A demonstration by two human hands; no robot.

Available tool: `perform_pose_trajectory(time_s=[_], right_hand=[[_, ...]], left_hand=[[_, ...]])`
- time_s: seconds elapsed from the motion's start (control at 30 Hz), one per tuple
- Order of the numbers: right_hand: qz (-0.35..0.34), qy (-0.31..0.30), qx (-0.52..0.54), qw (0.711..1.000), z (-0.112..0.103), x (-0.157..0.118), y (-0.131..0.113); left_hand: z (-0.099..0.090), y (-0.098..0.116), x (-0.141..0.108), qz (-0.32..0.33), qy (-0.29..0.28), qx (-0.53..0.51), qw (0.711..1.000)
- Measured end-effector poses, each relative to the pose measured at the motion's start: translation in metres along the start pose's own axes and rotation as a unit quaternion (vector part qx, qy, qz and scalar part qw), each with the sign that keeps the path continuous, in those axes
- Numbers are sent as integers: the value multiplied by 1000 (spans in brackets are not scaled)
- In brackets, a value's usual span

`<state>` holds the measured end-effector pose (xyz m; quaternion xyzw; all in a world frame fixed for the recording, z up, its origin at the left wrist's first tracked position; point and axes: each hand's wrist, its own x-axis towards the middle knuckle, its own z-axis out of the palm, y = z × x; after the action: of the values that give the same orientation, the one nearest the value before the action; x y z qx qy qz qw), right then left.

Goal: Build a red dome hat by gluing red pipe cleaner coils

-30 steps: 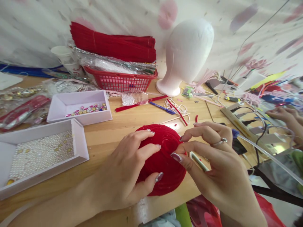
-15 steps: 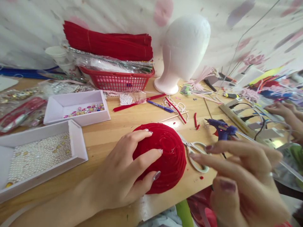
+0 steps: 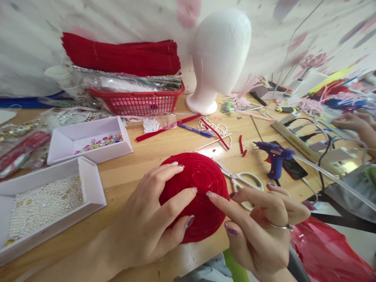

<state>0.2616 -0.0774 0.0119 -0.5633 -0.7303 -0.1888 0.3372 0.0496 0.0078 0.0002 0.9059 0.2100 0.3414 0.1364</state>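
Observation:
A round red fuzzy coiled piece (image 3: 202, 225) lies on the wooden table near its front edge. My left hand (image 3: 158, 211) rests over its left side with the fingers spread on the surface. From the right, my right hand (image 3: 261, 229) reaches over, its index fingertip at the piece near the small central ring; the other fingers are apart, and nothing shows between them. White-handled scissors (image 3: 249, 181) lie partly behind the piece and the right hand. Further right is a blue glue gun (image 3: 276, 156) with a small red light.
White trays of pearls (image 3: 47, 207) and gems (image 3: 100, 143) stand left. Behind are a red basket (image 3: 141, 103) and a white foam head (image 3: 221, 55). A power strip (image 3: 296, 137) lies right, a phone (image 3: 293, 168) by the glue gun. Another person's hand (image 3: 349, 122) shows far right.
My right hand has moved left and in to the red piece, uncovering the glue gun and phone. My left hand stays on the piece. The view has shifted slightly.

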Motion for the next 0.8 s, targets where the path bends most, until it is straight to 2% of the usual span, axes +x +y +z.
perform_pose_trajectory(time_s=[0.5, 0.8], right_hand=[[15, -2, 15, 1000, 3, 8, 1], [-8, -9, 1, 1000, 4, 7, 1]], left_hand=[[-3, 4, 3, -15, -3, 27, 1000], [-5, 1, 4, 23, -2, 36, 999]])
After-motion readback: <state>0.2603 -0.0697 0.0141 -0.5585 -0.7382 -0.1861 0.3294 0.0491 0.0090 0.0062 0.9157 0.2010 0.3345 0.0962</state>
